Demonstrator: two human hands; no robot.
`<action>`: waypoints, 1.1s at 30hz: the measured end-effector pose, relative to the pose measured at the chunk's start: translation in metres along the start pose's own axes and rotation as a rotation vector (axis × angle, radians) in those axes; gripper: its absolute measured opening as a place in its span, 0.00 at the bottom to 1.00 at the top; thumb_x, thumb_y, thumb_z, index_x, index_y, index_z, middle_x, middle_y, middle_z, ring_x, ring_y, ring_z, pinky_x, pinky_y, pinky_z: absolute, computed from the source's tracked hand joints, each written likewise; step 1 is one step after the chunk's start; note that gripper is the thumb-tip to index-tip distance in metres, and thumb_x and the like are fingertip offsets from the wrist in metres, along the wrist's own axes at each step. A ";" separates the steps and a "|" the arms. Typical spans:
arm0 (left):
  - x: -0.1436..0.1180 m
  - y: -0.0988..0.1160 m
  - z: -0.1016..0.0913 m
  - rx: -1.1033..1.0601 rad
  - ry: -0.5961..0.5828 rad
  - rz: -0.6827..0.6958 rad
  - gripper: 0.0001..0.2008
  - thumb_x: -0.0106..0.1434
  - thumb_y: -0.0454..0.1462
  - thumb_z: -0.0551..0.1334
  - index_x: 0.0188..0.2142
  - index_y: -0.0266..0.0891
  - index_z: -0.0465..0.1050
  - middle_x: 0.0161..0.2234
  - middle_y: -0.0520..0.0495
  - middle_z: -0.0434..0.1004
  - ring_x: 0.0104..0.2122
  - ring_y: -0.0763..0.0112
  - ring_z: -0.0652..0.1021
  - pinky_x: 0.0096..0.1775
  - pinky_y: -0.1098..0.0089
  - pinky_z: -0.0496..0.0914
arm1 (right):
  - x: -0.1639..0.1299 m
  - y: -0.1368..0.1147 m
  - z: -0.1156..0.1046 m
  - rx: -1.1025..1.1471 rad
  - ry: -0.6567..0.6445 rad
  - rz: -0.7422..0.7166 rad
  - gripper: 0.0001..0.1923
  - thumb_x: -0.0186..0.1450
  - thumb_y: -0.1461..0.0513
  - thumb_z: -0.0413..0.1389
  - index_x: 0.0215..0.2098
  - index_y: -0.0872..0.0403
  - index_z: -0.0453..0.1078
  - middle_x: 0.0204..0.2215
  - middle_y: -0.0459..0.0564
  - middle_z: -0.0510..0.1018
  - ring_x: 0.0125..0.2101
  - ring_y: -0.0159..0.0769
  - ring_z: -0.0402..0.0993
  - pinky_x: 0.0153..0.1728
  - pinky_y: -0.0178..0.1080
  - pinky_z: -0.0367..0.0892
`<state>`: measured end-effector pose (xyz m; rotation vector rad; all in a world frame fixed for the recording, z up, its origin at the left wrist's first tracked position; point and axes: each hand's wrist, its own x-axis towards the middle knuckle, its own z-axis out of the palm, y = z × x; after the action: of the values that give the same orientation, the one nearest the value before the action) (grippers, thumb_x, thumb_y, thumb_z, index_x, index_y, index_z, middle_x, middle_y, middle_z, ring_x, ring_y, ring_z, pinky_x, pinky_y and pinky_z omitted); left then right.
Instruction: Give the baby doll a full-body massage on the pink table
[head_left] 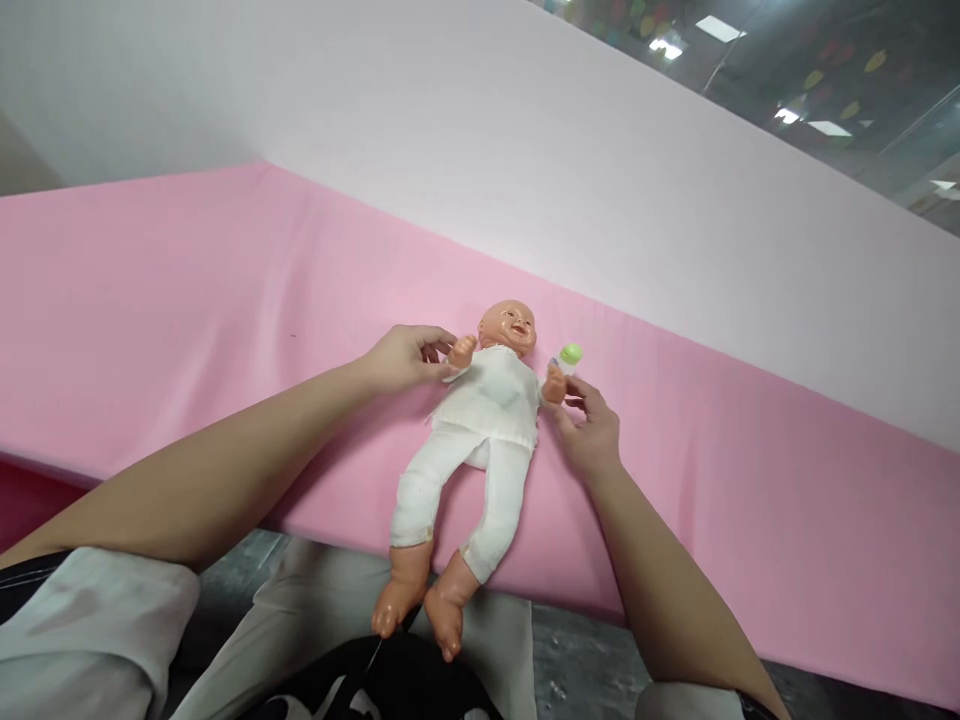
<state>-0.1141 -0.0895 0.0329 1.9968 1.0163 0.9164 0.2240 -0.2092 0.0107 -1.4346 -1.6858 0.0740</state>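
A baby doll [491, 400] lies on its back in white cloth clothes, its head toward the wall and its bare feet hanging past the near edge of the pink surface. My left hand [409, 358] is closed at the doll's hand on the left, thumb below and fingers above. On the other side, my right hand [592, 428] pinches the doll's other hand and wrist. Just beyond that hand lies a small bottle with a light green cap [571, 353], partly hidden behind the doll's hand.
A pink padded surface [187, 290] runs across the view, with a white wall [420, 120] rising behind it. Glass [787, 80] with leaf-shaped decorations and light reflections is above the wall. My legs [315, 590] are close below the near edge, above a dark floor [577, 660].
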 end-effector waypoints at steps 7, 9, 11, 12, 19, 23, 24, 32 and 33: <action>0.016 -0.033 -0.019 -0.179 0.273 -0.238 0.14 0.54 0.45 0.72 0.34 0.39 0.76 0.32 0.47 0.81 0.33 0.64 0.81 0.38 0.65 0.74 | 0.013 0.046 -0.020 0.211 0.163 0.453 0.50 0.67 0.46 0.64 0.78 0.53 0.48 0.51 0.60 0.84 0.45 0.46 0.83 0.47 0.50 0.81; 0.019 -0.042 -0.021 -0.198 0.293 -0.303 0.13 0.54 0.44 0.72 0.32 0.39 0.74 0.30 0.47 0.80 0.31 0.64 0.80 0.36 0.64 0.74 | 0.015 0.062 -0.020 0.265 0.105 0.594 0.55 0.66 0.45 0.65 0.79 0.53 0.42 0.50 0.60 0.84 0.40 0.46 0.85 0.41 0.48 0.83; 0.020 -0.048 -0.021 -0.253 0.289 -0.342 0.12 0.55 0.43 0.71 0.32 0.39 0.74 0.29 0.47 0.80 0.30 0.64 0.80 0.35 0.64 0.75 | 0.016 0.075 -0.018 0.278 0.048 0.680 0.57 0.64 0.46 0.66 0.79 0.53 0.41 0.50 0.59 0.85 0.36 0.45 0.85 0.36 0.46 0.84; 0.020 -0.050 -0.021 -0.279 0.284 -0.349 0.12 0.55 0.43 0.71 0.32 0.39 0.74 0.29 0.46 0.80 0.29 0.64 0.81 0.35 0.64 0.75 | 0.017 0.078 -0.017 0.272 0.031 0.694 0.57 0.64 0.46 0.67 0.79 0.53 0.41 0.50 0.59 0.85 0.35 0.44 0.85 0.36 0.46 0.84; 0.012 -0.030 -0.012 -0.159 0.226 -0.134 0.18 0.56 0.46 0.72 0.44 0.40 0.80 0.41 0.45 0.85 0.41 0.57 0.84 0.43 0.62 0.77 | 0.013 0.051 -0.015 0.092 0.118 0.378 0.45 0.64 0.48 0.66 0.72 0.52 0.56 0.47 0.57 0.85 0.38 0.44 0.84 0.47 0.51 0.81; 0.003 -0.012 0.002 -0.105 0.091 0.022 0.24 0.59 0.49 0.71 0.53 0.43 0.82 0.47 0.46 0.86 0.45 0.56 0.84 0.49 0.62 0.77 | 0.005 0.019 -0.008 0.022 0.066 0.159 0.29 0.64 0.51 0.67 0.61 0.49 0.70 0.47 0.54 0.85 0.37 0.44 0.83 0.42 0.50 0.81; 0.002 -0.009 0.005 -0.071 0.049 0.062 0.24 0.60 0.49 0.71 0.53 0.44 0.83 0.48 0.47 0.87 0.45 0.57 0.84 0.49 0.62 0.77 | 0.004 0.012 -0.005 -0.016 0.020 0.083 0.25 0.65 0.53 0.66 0.58 0.48 0.72 0.48 0.54 0.85 0.39 0.45 0.83 0.44 0.51 0.81; 0.000 -0.007 0.019 0.108 -0.112 0.301 0.21 0.60 0.50 0.71 0.50 0.46 0.86 0.49 0.44 0.86 0.50 0.56 0.83 0.53 0.61 0.77 | 0.000 -0.005 0.008 -0.142 -0.226 -0.314 0.18 0.71 0.62 0.58 0.57 0.45 0.80 0.57 0.51 0.83 0.57 0.49 0.77 0.61 0.58 0.74; 0.000 -0.006 0.019 0.110 -0.114 0.295 0.21 0.60 0.50 0.71 0.50 0.46 0.86 0.50 0.44 0.86 0.50 0.55 0.83 0.53 0.61 0.77 | 0.001 -0.004 0.008 -0.135 -0.223 -0.282 0.18 0.71 0.61 0.59 0.57 0.45 0.80 0.56 0.51 0.84 0.57 0.50 0.78 0.60 0.58 0.75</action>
<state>-0.1010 -0.0916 0.0184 2.3061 0.7351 0.9018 0.2159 -0.2063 0.0085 -1.3086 -2.0973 -0.0389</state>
